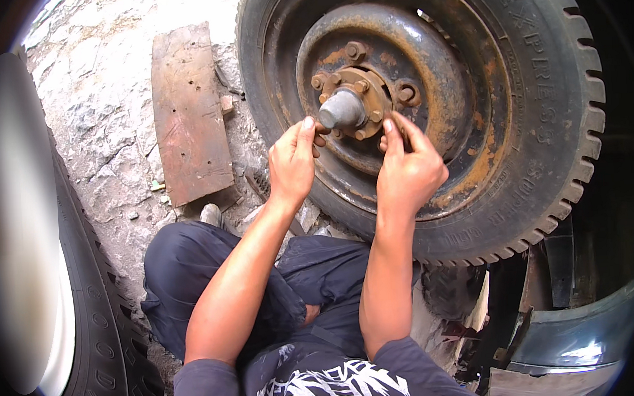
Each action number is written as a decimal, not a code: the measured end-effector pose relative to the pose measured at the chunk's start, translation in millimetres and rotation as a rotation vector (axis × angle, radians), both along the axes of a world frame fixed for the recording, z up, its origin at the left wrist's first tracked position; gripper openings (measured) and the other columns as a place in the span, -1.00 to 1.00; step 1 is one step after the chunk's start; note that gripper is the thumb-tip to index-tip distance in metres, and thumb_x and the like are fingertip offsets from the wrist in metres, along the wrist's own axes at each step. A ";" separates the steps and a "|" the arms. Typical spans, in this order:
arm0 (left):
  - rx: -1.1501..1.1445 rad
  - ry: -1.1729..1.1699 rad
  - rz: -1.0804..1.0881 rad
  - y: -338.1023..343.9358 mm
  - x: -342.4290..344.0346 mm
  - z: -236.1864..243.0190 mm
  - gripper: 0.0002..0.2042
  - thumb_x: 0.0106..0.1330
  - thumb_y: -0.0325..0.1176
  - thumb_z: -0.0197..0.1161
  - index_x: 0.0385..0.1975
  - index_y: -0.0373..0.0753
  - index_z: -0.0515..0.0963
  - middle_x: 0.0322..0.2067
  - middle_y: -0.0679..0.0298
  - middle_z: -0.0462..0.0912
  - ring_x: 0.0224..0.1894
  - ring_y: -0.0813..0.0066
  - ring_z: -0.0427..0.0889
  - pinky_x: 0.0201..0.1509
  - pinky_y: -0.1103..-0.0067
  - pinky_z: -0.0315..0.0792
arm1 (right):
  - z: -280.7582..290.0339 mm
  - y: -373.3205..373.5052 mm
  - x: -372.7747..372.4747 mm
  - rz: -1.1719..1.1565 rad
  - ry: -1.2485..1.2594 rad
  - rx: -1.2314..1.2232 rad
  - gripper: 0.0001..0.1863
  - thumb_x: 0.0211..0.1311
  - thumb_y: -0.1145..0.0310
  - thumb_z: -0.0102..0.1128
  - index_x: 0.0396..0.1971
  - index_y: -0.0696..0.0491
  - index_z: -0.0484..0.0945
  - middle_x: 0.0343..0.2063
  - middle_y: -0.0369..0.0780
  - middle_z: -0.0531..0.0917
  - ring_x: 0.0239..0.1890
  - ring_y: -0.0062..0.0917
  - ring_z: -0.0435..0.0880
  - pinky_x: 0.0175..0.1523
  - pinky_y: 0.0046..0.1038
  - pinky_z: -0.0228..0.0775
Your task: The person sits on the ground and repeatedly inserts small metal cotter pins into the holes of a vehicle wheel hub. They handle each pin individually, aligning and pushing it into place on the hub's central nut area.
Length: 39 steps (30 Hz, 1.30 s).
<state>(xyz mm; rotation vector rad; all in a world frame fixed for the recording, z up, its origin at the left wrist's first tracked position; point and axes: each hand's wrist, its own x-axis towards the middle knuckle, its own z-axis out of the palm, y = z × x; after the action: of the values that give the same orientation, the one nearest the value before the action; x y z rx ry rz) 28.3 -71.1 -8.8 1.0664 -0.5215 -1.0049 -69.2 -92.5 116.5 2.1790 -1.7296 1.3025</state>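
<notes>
A rusty wheel (457, 144) with a black tyre (533, 86) stands in front of me. From its middle juts a grey, blunt hub end (342, 109), ringed by a brown flange (377, 94) with several bolts. My left hand (291, 160) is closed at the hub's lower left, thumb up and fingers curled behind it. On the lower right of the flange, my right hand (411, 168) is closed too, thumb and fingertips bent in near a bolt (376, 115). Whatever the fingertips of either hand grip is hidden or too small to make out.
A curved, rusty metal plate (191, 118) with small holes lies on the rough stony ground (90, 116) to the left. Another tyre (98, 331) stands at the far left. Dark vehicle bodywork (575, 335) and broken scraps are at the lower right.
</notes>
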 end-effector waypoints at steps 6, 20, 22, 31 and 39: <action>-0.018 0.081 0.015 -5.1 -12.5 -1.7 -0.50 0.75 -0.02 0.05 -0.08 -0.36 0.77 -0.42 0.27 0.73 -0.38 0.58 0.61 -0.21 0.52 0.51 | 12.5 -5.5 7.5 0.014 0.013 0.009 -0.81 0.28 0.57 0.52 -0.12 0.20 0.86 -0.36 -0.09 0.86 -0.41 -0.49 0.85 -0.28 -0.43 0.64; -0.050 0.083 -0.018 -0.5 -11.3 1.5 -0.46 0.75 0.03 0.05 -0.09 -0.36 0.78 -0.42 0.29 0.74 -0.38 0.61 0.59 -0.22 0.56 0.50 | 8.9 -4.7 0.5 0.064 0.033 -0.026 -0.81 0.26 0.60 0.51 -0.13 0.19 0.87 -0.34 -0.07 0.85 -0.35 -0.42 0.86 -0.22 -0.39 0.65; -0.028 -0.004 -0.046 -1.0 -4.1 3.9 -0.47 0.75 0.02 0.05 -0.10 -0.36 0.78 -0.41 0.29 0.74 -0.38 0.61 0.59 -0.22 0.56 0.50 | -1.6 3.2 -13.7 0.026 0.123 -0.031 -0.79 0.22 0.62 0.52 -0.14 0.16 0.87 -0.32 -0.08 0.86 -0.31 -0.39 0.87 -0.20 -0.35 0.66; 0.103 -0.099 0.011 11.3 19.0 -5.3 -0.61 0.66 -0.11 0.18 -0.19 -0.31 0.79 -0.43 0.29 0.78 -0.39 0.62 0.65 -0.23 0.55 0.54 | -109.1 88.6 -77.4 0.159 -0.274 0.349 -0.81 0.34 0.61 0.51 -0.08 0.27 0.83 -0.22 -0.09 0.85 -0.19 -0.53 0.87 -0.18 -0.50 0.76; 0.237 -0.967 -0.496 50.8 -17.6 21.4 -0.57 0.50 -0.03 0.33 -0.25 -0.39 0.76 -0.47 -0.09 0.78 -0.40 -0.09 0.82 -0.18 0.15 0.67 | -223.7 91.0 -123.5 0.194 -0.492 0.314 -0.80 0.36 0.43 0.57 -0.13 0.19 0.77 -0.27 -0.16 0.79 -0.35 -0.60 0.77 -0.32 -0.51 0.63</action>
<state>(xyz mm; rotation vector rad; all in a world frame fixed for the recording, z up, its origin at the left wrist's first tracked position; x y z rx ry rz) 10.7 -20.3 12.6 1.6719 -1.5358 -0.9342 -192.7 -1.5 -107.2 2.3873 -2.0483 1.8570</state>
